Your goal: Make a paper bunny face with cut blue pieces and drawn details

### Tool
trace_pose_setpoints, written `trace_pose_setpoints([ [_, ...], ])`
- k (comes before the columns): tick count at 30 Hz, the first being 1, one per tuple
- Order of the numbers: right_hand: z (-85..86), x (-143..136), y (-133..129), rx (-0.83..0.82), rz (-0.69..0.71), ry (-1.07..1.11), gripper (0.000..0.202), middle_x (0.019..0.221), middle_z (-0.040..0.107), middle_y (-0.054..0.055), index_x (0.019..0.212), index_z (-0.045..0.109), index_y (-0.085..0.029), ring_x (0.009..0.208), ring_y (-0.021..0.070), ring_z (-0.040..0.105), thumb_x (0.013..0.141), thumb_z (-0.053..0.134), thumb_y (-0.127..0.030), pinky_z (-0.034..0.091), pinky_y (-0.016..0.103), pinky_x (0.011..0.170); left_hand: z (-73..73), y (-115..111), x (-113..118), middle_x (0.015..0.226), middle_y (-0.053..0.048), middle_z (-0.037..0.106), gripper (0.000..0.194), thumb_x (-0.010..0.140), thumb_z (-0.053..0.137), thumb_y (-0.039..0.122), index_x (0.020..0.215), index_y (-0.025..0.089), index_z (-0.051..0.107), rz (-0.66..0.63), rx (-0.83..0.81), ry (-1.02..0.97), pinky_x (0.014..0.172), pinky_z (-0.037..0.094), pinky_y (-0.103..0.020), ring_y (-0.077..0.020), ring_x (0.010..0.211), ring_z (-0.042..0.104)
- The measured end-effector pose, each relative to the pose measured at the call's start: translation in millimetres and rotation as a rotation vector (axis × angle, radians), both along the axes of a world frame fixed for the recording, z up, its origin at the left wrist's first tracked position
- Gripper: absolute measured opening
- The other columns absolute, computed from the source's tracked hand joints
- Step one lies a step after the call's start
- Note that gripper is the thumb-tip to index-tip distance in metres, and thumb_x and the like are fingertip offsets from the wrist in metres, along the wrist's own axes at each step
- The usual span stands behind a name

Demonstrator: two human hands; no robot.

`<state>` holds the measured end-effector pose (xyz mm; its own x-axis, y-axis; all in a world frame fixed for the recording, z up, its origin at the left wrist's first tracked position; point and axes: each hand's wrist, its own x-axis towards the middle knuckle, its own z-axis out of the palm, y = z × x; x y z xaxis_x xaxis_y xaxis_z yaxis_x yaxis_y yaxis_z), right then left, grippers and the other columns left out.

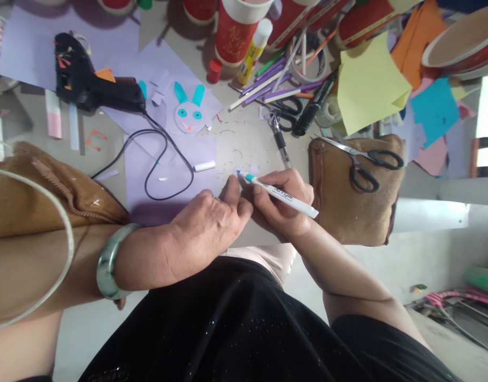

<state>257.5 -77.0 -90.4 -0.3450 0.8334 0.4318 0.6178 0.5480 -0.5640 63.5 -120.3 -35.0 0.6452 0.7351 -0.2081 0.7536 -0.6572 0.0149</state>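
Observation:
My right hand (286, 201) grips a white paint marker (289, 198), its blue-teal tip touching a small light purple paper disc (238, 170). The index finger of my left hand (212, 220) presses down at the near edge of that disc; the other fingers are curled, and nothing else shows in them. A second small purple disc (254, 168) lies just to the right. The white marker cap (204, 166) rests on purple paper to the left. Farther back lies a paper rabbit face (189, 115) with teal ears and eyes.
A black glue gun (96, 85) lies at the back left, its cable (168, 139) looping over purple paper. Scissors (359, 159) rest on a brown cushion (351, 212) at right. Red cups (236, 32), a glue stick (255, 51), pens (281, 140) and coloured paper (369, 79) crowd the back.

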Motion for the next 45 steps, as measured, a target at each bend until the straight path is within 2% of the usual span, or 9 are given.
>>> trace_pose_setpoints([
  [9,0.2,-1.3,0.9,-0.046,0.019,-0.015,0.007,0.071,0.072,-0.004,0.093,0.06,-0.025,0.053,0.0113,0.064,0.094,0.065,-0.03,0.052,0.025,0.052,0.5,0.2,0.1,0.157,-0.031,0.055,0.035,0.103,0.048,0.013,0.136,0.01,0.062,-0.006,0.003,0.025,0.071,0.056,-0.03,-0.0233,0.088,0.08],
  [16,3.3,-2.0,1.8,-0.092,0.029,-0.044,0.007,0.067,0.07,-0.004,0.091,0.059,-0.026,0.052,0.012,0.063,0.094,0.062,-0.031,0.053,0.026,0.052,-0.7,-1.2,0.3,0.148,-0.031,0.063,0.03,0.103,0.049,0.013,0.129,0.009,0.063,-0.017,0.059,0.02,0.066,0.054,-0.03,-0.022,0.08,0.078],
  [25,5.8,-2.9,3.4,-0.027,0.072,0.012,0.006,0.064,0.067,-0.006,0.09,0.058,-0.025,0.049,0.0095,0.059,0.091,0.063,-0.023,0.048,0.023,0.048,-2.3,-1.1,-1.1,0.143,-0.027,0.067,0.029,0.102,0.052,0.013,0.129,0.01,0.065,-0.021,0.052,-0.009,0.068,0.054,-0.03,-0.0189,0.075,0.077],
  [34,4.3,0.0,4.4,-0.053,0.063,-0.018,0.005,0.063,0.064,-0.006,0.087,0.058,-0.025,0.049,0.0099,0.057,0.09,0.062,-0.026,0.046,0.024,0.048,-6.4,-1.6,-1.8,0.15,-0.025,0.064,0.033,0.102,0.052,0.014,0.134,0.015,0.063,-0.002,0.024,-0.019,0.07,0.054,-0.03,-0.0186,0.077,0.078],
  [41,4.7,-0.3,4.1,0.012,0.067,0.005,0.008,0.062,0.063,-0.007,0.087,0.058,-0.024,0.048,0.0086,0.055,0.088,0.064,-0.02,0.043,0.023,0.047,-7.1,-1.6,-2.2,0.154,-0.031,0.057,0.033,0.102,0.054,0.016,0.134,0.011,0.062,-0.013,0.015,-0.015,0.071,0.054,-0.03,-0.0216,0.081,0.079],
  [45,4.9,0.9,4.3,0.001,0.057,-0.015,0.007,0.061,0.063,-0.007,0.086,0.057,-0.025,0.048,0.0094,0.055,0.087,0.064,-0.022,0.043,0.023,0.047,-10.9,-3.1,-3.4,0.159,-0.027,0.055,0.037,0.102,0.055,0.017,0.138,0.015,0.059,0.005,-0.003,-0.018,0.073,0.055,-0.031,-0.0214,0.085,0.08],
])
